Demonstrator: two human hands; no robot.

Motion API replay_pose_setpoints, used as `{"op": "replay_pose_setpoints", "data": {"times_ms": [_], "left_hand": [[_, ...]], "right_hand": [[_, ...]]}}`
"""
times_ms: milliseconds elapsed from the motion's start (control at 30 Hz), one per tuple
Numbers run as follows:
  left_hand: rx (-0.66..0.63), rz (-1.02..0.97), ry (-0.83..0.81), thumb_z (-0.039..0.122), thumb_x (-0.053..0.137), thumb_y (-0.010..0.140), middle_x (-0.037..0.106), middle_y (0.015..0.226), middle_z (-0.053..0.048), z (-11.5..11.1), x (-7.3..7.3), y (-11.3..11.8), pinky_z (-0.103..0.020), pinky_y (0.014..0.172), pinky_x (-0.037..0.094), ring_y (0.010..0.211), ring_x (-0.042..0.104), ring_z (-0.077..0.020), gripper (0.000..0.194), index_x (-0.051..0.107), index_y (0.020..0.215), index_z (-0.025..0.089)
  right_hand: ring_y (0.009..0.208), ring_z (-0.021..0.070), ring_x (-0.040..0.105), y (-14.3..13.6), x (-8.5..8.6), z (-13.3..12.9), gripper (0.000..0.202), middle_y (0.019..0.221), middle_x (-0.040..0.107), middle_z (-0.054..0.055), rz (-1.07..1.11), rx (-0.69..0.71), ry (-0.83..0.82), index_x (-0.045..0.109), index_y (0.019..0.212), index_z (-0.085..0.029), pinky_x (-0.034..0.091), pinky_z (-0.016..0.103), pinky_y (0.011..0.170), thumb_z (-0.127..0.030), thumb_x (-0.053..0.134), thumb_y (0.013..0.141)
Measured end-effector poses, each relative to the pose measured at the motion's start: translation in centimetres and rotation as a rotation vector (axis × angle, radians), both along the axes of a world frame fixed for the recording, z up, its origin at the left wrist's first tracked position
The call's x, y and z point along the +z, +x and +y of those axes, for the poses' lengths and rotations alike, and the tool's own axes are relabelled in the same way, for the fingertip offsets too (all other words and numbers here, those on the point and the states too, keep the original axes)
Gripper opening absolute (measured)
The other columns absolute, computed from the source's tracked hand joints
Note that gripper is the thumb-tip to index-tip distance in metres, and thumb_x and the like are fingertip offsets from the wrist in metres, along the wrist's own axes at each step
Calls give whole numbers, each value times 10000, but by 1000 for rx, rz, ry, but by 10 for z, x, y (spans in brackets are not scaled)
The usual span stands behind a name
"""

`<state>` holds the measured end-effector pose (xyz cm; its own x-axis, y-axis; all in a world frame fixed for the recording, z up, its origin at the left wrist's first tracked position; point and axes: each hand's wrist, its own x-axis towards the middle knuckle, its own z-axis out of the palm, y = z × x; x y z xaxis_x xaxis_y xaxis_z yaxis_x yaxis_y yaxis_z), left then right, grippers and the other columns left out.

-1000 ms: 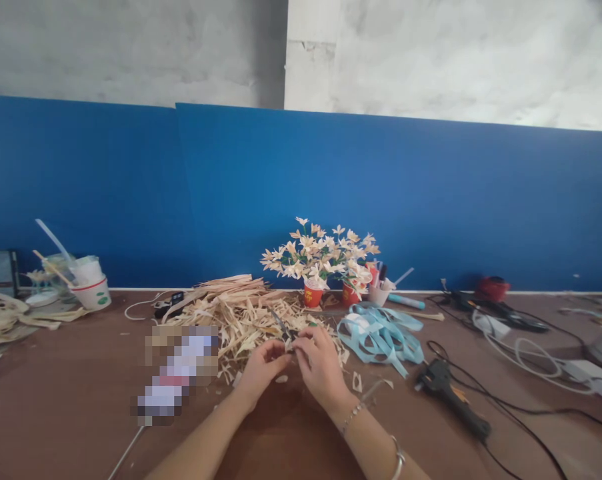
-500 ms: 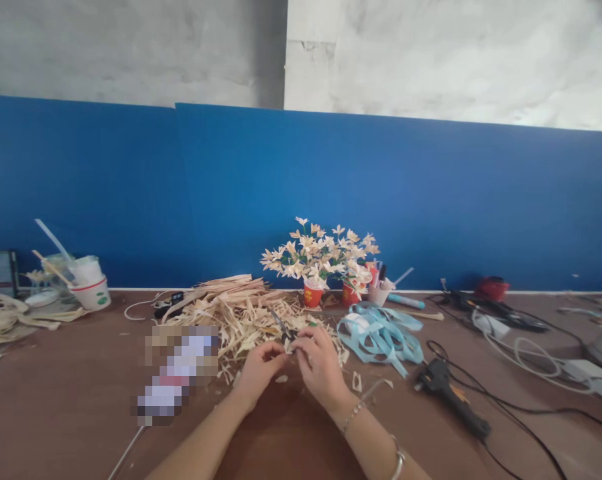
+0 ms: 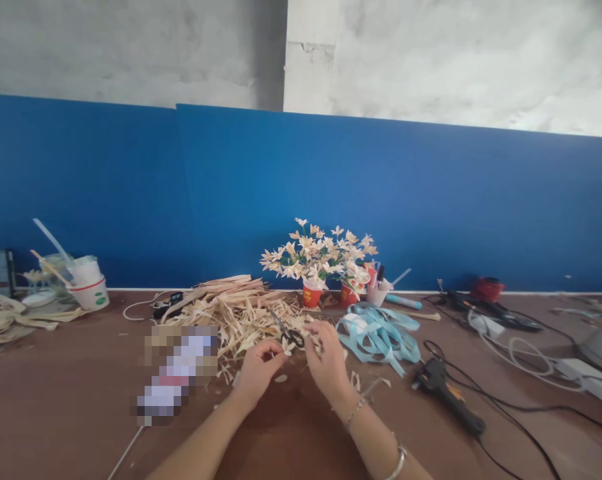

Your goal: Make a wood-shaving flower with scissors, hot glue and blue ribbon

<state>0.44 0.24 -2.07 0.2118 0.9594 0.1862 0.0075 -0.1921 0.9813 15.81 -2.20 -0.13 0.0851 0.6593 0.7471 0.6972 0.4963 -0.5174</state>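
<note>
My left hand [image 3: 261,368] pinches a small pale flower [image 3: 286,347] between thumb and fingertips. A short gap to the right is my right hand [image 3: 327,363], its thumb and fingers apart over the near edge of a heap of pale dried husk pieces [image 3: 245,320]. Nothing shows clearly in that hand, though its fingertips overlap some husk bits. Black-handled scissors [image 3: 293,338] lie on the heap between the two hands, blades pointing away to the left.
Husk flowers [image 3: 311,257] stand in red paper cups [image 3: 311,295] at the back. Tangled light-blue ribbon [image 3: 381,333] lies right of my hands, then a black glue gun [image 3: 445,397] with cables. Leftward are a blurred-out object [image 3: 175,377] and a white tub [image 3: 91,295].
My right hand has drawn away from the left one and moved slightly right, its fingers parting. The flower and scissors handles show more clearly. My left hand stays in place.
</note>
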Motion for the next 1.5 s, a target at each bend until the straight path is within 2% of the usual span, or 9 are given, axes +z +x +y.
{"op": "replay_pose_setpoints", "data": {"times_ms": [200, 333, 433, 567, 767, 1000, 1300, 1400, 1500], "left_hand": [[41, -1, -87, 286, 621, 619, 498, 516, 38, -1, 0, 4, -199, 454, 299, 456, 391, -81, 147, 571, 557, 162], [-6, -21, -188, 308, 611, 632, 531, 457, 34, -2, 1, 5, -199, 432, 298, 416, 394, -78, 160, 601, 620, 149], [-41, -53, -215, 343, 640, 609, 601, 522, 7, -3, 2, 6, -206, 455, 353, 450, 461, -91, 206, 616, 639, 140], [-70, -99, -250, 370, 663, 590, 655, 611, -20, -5, 3, 8, -228, 526, 434, 533, 541, -117, 247, 625, 670, 139], [-72, -133, -284, 376, 675, 592, 677, 674, -43, -4, 1, 6, -231, 533, 459, 558, 567, -121, 270, 618, 713, 142], [-106, -136, -286, 413, 686, 584, 673, 683, -39, -5, 4, 6, -225, 529, 446, 565, 570, -121, 298, 577, 672, 151], [-105, -134, -291, 414, 683, 604, 634, 627, -11, -6, 6, 6, -197, 512, 396, 536, 522, -96, 289, 619, 667, 139], [-96, -139, -313, 413, 693, 587, 618, 599, -2, -5, 6, 6, -194, 491, 367, 499, 492, -87, 292, 621, 661, 139], [-99, -161, -320, 400, 693, 588, 622, 603, -1, -4, 5, 6, -190, 484, 349, 487, 474, -77, 284, 628, 676, 138]], "right_hand": [[729, 184, 583, 40, 29, -1, 164, 785, 632, 43, -78, -120, -309, 576, 865, -179, 444, 297, 674, -191, 465, 745], [601, 183, 587, 98, 44, -23, 200, 659, 636, 21, -225, -412, -663, 592, 887, -210, 381, 255, 531, -271, 460, 749], [658, 213, 611, 145, 36, -48, 215, 704, 648, 67, -325, -650, -851, 619, 858, -203, 376, 268, 547, -222, 457, 717], [828, 304, 608, 182, 6, -78, 215, 874, 626, 158, -433, -836, -978, 616, 857, -164, 414, 347, 641, -210, 474, 702], [850, 332, 608, 184, -17, -87, 314, 910, 560, 185, -370, -1020, -967, 515, 1018, -94, 429, 366, 639, -123, 393, 730], [898, 357, 584, 190, -17, -85, 258, 924, 563, 194, -274, -1035, -1022, 557, 928, -103, 434, 416, 660, -162, 410, 724], [864, 357, 556, 193, -10, -84, 420, 913, 513, 213, -223, -1114, -816, 488, 1042, -35, 426, 384, 669, -348, 393, 778], [847, 319, 547, 190, -3, -84, 363, 903, 527, 178, -169, -1033, -637, 494, 1032, -90, 420, 361, 669, -327, 416, 769], [771, 247, 533, 173, 10, -81, 215, 805, 543, 94, -122, -761, -341, 515, 889, -175, 414, 317, 663, -336, 454, 760]]}}
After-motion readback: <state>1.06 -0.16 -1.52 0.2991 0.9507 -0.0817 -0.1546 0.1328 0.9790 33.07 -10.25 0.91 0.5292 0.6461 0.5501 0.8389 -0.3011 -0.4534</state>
